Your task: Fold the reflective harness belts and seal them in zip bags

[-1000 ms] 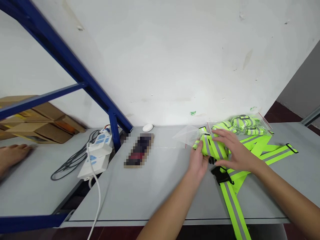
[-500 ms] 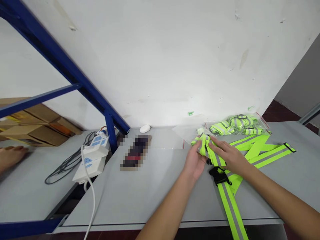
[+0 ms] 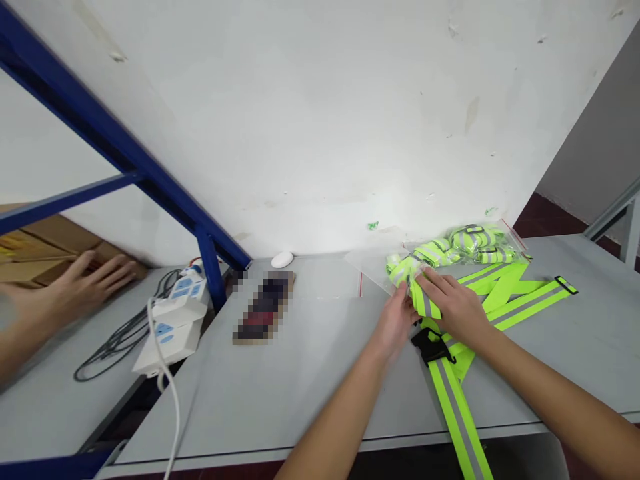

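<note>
A bundle of neon-yellow reflective strap (image 3: 426, 301) with a grey stripe is gathered between my two hands above the table. My left hand (image 3: 395, 323) grips it from the left and below, the fingers partly hidden. My right hand (image 3: 456, 303) is closed over its right side, fingers bent across the strap. Just under the hands lies a black plastic buckle (image 3: 431, 345). A long strap (image 3: 463, 417) runs from it over the table's front edge. More reflective straps (image 3: 525, 307) lie crossed to the right, one ending in a black slider.
Behind my hands are clear bags of rolled straps (image 3: 475, 243). Flat clear bags (image 3: 330, 283) lie left of them. A blurred-out item (image 3: 265, 310), white disc (image 3: 283, 259), power strips (image 3: 173, 333) and blue frame (image 3: 213, 267) are further left. Another person's hand (image 3: 75, 290) touches cardboard boxes (image 3: 65, 240).
My hands have pressed the strap bundle together, my right hand now covering more of it. At far left, the other person's hand has reached further in over the boxes. The view has shifted slightly.
</note>
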A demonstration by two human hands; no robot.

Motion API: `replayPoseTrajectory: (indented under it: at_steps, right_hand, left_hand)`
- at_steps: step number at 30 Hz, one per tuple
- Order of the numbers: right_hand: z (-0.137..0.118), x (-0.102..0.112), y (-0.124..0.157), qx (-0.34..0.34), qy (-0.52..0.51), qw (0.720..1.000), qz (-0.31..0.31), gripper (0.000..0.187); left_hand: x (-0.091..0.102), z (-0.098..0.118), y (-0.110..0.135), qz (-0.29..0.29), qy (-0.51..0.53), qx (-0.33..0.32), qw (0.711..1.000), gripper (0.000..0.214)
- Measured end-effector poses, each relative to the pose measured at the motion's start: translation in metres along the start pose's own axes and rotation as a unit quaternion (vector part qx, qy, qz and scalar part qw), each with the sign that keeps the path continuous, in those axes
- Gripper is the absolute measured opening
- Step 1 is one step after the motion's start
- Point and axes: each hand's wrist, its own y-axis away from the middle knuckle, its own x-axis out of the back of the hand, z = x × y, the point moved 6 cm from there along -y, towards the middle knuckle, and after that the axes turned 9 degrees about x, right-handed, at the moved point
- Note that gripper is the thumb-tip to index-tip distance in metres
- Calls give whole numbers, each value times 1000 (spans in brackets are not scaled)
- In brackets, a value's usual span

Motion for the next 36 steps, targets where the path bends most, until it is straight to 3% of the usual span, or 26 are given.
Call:
replayPoseTrajectory:
  at_steps: [5, 10, 14, 21, 25, 28, 32, 36]
  right_hand:
    - [-5, -4, 2, 41, -12, 999, 22, 59]
    - [-10, -8, -1, 34, -24, 999, 31, 62]
    - [-16, -4, -5, -6, 0, 1000, 28, 60]
    - [-2, 1, 2, -20, -7, 999, 36, 56]
    - [7, 1, 6, -20, -4, 998, 56, 48]
    - [10, 1, 5, -30, 0, 998, 53, 45]
    - [12, -3, 3, -54, 12, 998, 21, 43]
    - [10, -8, 3, -53, 12, 998, -12, 45]
  left_hand:
    - [-2, -2, 0, -18, 123, 47, 991, 49]
    - [5, 0, -1, 36, 139, 23, 989, 38]
    - [9, 0, -2, 75, 123, -4, 990, 31]
    - [3, -3, -6, 9, 39, -17, 999, 46]
    - [0, -13, -7, -16, -34, 11, 999, 55]
    - [-1, -8, -1, 7, -84, -52, 995, 41]
    - [0, 8, 10, 76, -214, -189, 955, 25]
    - [11, 16, 10, 180, -382, -225, 878, 28]
